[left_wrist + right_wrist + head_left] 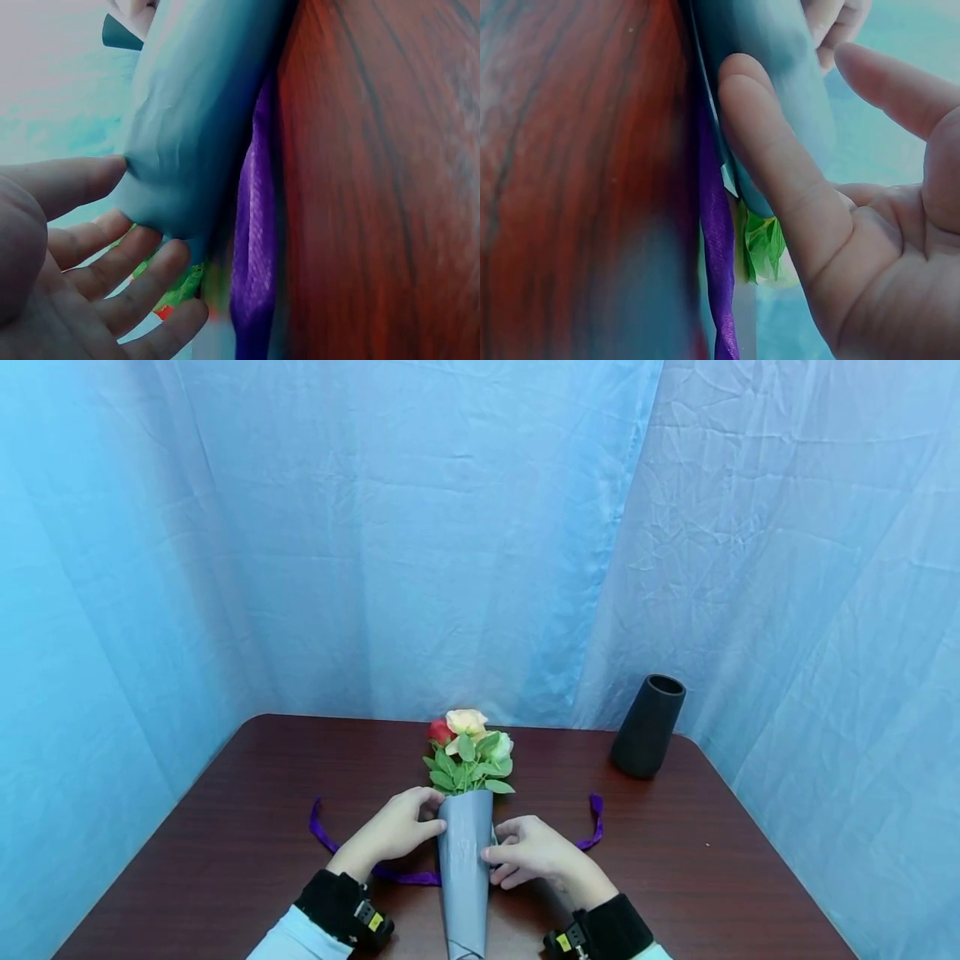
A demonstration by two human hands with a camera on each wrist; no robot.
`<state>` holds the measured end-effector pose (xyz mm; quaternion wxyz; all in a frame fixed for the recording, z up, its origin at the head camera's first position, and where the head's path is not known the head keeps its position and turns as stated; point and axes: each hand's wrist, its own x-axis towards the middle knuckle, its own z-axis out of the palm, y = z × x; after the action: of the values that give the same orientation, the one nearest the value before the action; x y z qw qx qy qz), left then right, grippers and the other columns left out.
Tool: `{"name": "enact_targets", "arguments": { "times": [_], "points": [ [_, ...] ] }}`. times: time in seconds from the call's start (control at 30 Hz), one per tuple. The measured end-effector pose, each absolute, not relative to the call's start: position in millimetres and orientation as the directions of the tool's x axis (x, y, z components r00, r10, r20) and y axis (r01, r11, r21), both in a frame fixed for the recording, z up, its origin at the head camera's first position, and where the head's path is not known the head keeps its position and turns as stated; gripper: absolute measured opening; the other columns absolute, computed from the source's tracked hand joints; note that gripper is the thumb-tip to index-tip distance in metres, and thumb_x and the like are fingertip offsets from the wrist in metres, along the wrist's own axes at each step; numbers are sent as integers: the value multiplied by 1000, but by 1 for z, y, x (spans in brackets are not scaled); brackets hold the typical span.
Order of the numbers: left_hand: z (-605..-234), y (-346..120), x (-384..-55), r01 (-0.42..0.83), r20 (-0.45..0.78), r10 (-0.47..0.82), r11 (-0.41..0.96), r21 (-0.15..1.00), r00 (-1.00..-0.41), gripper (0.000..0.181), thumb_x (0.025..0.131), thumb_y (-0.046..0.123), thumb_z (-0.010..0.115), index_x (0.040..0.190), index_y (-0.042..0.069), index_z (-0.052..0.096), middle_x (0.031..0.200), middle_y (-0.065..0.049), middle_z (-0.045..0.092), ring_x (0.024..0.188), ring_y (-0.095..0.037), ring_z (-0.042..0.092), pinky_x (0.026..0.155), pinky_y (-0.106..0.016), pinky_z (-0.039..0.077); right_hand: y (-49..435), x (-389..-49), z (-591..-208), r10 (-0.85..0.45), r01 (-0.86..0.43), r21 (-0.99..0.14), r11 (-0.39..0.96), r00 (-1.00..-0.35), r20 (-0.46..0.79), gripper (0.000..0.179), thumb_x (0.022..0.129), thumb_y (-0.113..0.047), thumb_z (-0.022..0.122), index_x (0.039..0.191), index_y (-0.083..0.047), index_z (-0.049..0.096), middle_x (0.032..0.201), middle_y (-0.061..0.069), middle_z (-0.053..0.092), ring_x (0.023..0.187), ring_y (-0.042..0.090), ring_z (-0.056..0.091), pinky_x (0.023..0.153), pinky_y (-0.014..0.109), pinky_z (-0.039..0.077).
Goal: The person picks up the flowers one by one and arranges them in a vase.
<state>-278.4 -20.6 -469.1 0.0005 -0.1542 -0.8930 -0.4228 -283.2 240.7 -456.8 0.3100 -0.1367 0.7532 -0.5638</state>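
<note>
A bouquet wrapped in a grey-blue paper cone [465,868] lies on the table in front of me. A red rose [439,732], a cream rose [467,722], a pale rose [502,748] and green leaves [457,770] stick out of its far end. My left hand [397,827] touches the cone's left side near the rim, thumb on the paper and fingers loosely extended. Lower on the right side, my right hand [536,853] lies with its fingers along the paper [780,82]. Beneath the bouquet runs a purple ribbon [408,878], its middle hidden.
A black vase [647,731] stands at the back right of the dark brown table [735,877]. Light blue curtains [465,543] hang behind and on both sides. The ribbon's ends curve out past both hands.
</note>
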Motion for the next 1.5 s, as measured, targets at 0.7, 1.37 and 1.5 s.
{"name": "enact_targets", "arguments": {
  "times": [0.7,1.37,1.5],
  "points": [
    [-474,-22,-282,275,137,261,622,733,-956,15,97,11,68,111,8,64,106,-2,68,98,-20,66,84,-43,54,235,-278,-460,-567,64,-934,351,-779,-266,78,90,-11,75,143,25,31,93,16,72,78,37,73,68,48,60],
    [-458,-21,-278,277,192,202,604,747,-960,11,96,10,69,107,12,66,99,3,67,90,-13,63,80,-39,52,239,-282,-456,-570,58,-932,358,-777,-267,76,91,-14,76,143,22,35,90,15,73,80,33,74,71,46,60],
    [-461,-25,-279,268,170,215,611,745,-962,20,95,8,68,115,8,66,106,-1,67,92,-15,63,81,-40,52,239,-281,-456,-568,52,-924,378,-775,-276,74,91,-14,77,143,21,37,89,15,73,79,32,74,71,45,60]
  ]
}}
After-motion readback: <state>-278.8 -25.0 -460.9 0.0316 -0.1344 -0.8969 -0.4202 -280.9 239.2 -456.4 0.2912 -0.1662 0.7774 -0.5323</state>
